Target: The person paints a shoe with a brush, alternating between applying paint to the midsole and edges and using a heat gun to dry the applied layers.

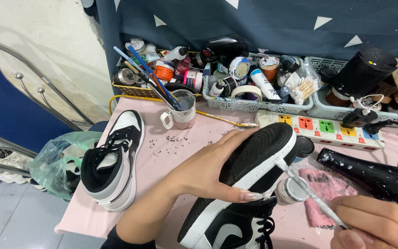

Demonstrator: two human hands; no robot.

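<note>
Sneaker (249, 184): light, stiff-soled; we grip its sole with left hand (208, 173), right hand (376, 226) fingers clenched on brush (307, 191).

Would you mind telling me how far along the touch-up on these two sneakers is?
Looks done: nothing I can confirm; the second sneaker stands aside on the table. In hand: the left hand steadies the tipped sneaker while the right hand puts a thin brush to its white sole edge. What is left cannot be judged.
</note>
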